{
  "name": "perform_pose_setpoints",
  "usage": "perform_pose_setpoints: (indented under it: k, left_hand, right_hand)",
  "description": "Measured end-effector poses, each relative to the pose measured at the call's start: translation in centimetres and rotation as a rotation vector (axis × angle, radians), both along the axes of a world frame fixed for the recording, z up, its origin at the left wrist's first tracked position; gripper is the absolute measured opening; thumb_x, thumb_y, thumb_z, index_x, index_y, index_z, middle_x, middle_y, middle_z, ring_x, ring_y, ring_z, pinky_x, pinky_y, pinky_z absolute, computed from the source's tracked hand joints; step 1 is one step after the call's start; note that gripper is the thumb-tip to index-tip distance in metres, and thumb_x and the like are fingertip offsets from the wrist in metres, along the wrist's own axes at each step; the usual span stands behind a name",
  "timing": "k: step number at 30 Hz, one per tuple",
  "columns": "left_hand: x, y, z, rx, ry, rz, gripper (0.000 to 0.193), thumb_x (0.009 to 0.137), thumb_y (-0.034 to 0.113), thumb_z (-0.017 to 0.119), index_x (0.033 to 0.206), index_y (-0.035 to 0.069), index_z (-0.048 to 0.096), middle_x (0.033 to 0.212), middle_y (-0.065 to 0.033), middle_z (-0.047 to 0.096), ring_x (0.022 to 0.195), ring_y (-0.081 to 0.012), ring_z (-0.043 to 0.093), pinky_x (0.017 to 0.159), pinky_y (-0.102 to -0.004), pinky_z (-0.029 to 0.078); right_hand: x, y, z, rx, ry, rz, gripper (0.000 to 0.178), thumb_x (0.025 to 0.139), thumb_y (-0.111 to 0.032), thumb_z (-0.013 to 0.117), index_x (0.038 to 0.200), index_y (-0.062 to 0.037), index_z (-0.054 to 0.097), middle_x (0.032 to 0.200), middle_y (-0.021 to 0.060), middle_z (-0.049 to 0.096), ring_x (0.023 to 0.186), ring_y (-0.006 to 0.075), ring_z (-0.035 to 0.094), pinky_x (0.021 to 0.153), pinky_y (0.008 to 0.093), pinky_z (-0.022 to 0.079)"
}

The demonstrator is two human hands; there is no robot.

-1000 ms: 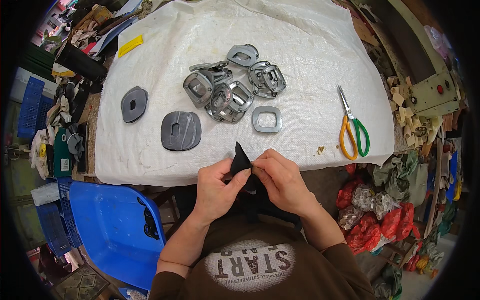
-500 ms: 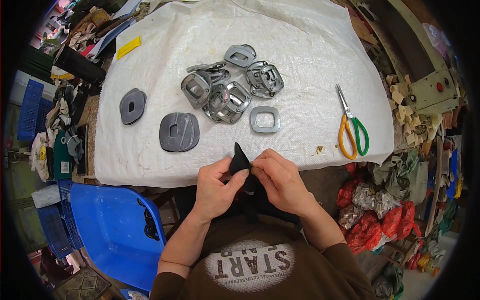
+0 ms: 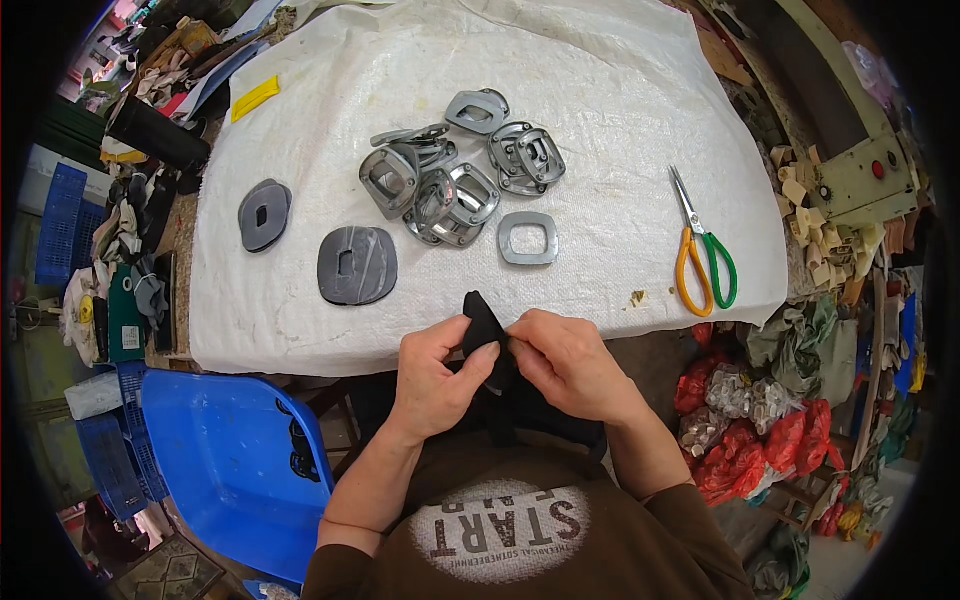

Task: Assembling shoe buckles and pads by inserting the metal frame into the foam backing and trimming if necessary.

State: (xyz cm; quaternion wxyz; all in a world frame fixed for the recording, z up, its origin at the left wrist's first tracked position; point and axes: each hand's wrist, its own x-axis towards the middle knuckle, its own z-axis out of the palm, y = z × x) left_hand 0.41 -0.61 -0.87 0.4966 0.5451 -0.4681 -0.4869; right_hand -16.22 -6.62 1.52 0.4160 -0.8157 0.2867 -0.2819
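Your left hand [image 3: 432, 372] and right hand [image 3: 566, 362] pinched the small black fabric piece [image 3: 484, 322] | grip closed | pinch nearer its edge.

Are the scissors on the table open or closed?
Closed: the scissors lie flat on the white sheet, blades together in one thin line, handles side by side.
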Motion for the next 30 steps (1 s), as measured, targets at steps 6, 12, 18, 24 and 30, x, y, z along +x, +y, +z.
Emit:
perform_pose_setpoints:
  k: [6, 12, 18, 24, 30]
  left_hand:
    - [0.0, -0.1, 0.7, 0.110, 0.158, -0.030, 0.009, 0.082, 0.006, 0.059, 0.083, -0.003, 0.058, 0.070, -0.0007, 0.058, 0.064, -0.0047, 0.052, 0.056, -0.0206, 0.044]
    - [-0.2, -1.1, 0.3, 0.072, 0.435, 0.099, 0.024, 0.085, 0.005, 0.054, 0.106, -0.005, 0.056, 0.086, -0.0038, 0.063, 0.071, -0.0079, 0.057, 0.063, -0.0214, 0.048]
    - [0.6, -1.8, -0.2, 0.246, 0.487, 0.084, 0.028, 0.087, 0.005, 0.048, 0.113, -0.004, 0.052, 0.092, -0.0097, 0.063, 0.072, -0.0129, 0.061, 0.058, -0.0255, 0.052]
    - [0.4, -1.9, -0.1, 0.240, 0.334, 0.146, 0.027, 0.088, 0.007, 0.049, 0.112, -0.003, 0.053, 0.083, -0.0074, 0.063, 0.058, -0.0102, 0.057, 0.048, -0.0215, 0.047]
    - [1.1, -1.5, -0.1, 0.243, 0.273, 0.121, 0.020, 0.087, 0.007, 0.050, 0.103, -0.004, 0.055, 0.078, -0.0078, 0.061, 0.056, -0.0103, 0.057, 0.048, -0.0218, 0.048]
  right_hand:
    - [-0.4, 0.1, -0.4, 0.164, -0.027, -0.061, 0.009, 0.082, -0.002, 0.053, 0.090, 0.0008, 0.054, 0.072, 0.0124, 0.055, 0.059, 0.0243, 0.056, 0.054, 0.0315, 0.044]
    - [-3.7, -1.2, -2.7, 0.373, -0.348, -0.547, 0.012, 0.090, -0.009, 0.047, 0.094, -0.0009, 0.055, 0.080, -0.0005, 0.049, 0.071, 0.0070, 0.045, 0.064, 0.0204, 0.039]
    - [-8.5, -2.8, -0.2, 0.005, -0.327, -0.730, 0.009, 0.088, -0.007, 0.049, 0.090, -0.0012, 0.055, 0.091, 0.0042, 0.057, 0.075, 0.0103, 0.050, 0.067, 0.0223, 0.040]
    - [-5.1, -2.1, 0.4, -0.556, 0.446, -0.434, 0.009, 0.071, -0.005, 0.061, 0.078, -0.0044, 0.055, 0.093, 0.0098, 0.054, 0.090, 0.0279, 0.050, 0.076, 0.0392, 0.040]
    - [-3.0, -1.6, -1.9, -0.473, 0.322, -0.368, 0.018, 0.071, -0.009, 0.066, 0.087, -0.0058, 0.058, 0.093, 0.0053, 0.056, 0.090, 0.0251, 0.051, 0.078, 0.0380, 0.038]
